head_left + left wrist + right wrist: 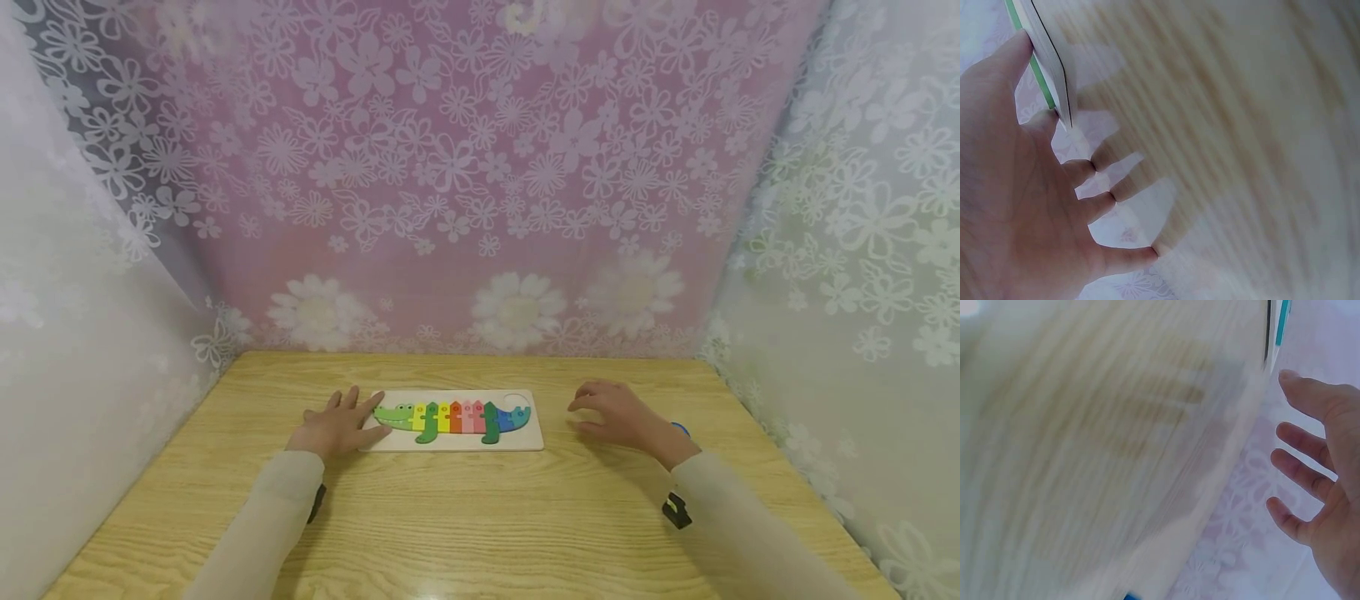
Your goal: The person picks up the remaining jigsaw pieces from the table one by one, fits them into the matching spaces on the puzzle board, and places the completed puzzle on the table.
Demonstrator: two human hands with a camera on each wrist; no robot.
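A pale wooden puzzle board [457,445] with a crocodile of coloured, interlocking pieces [456,418] lies flat on the table. At the board's upper right, above the blue tail piece [510,419], shows a curved outline with bare wood inside. My left hand [333,431] rests at the board's left end, fingers spread, thumb and index fingertip on the board by the green head [393,417]; the other fingertips touch the table. To the right of the board, my right hand [615,414] hovers over the table with loosely bent fingers, holding nothing.
A blue object [680,429] lies on the table behind my right wrist, mostly hidden by it. The wooden table [450,517] ends at a pink flowered curtain [450,208]; pale flowered curtains hang along both sides. Black devices [677,510] sit under the wrists.
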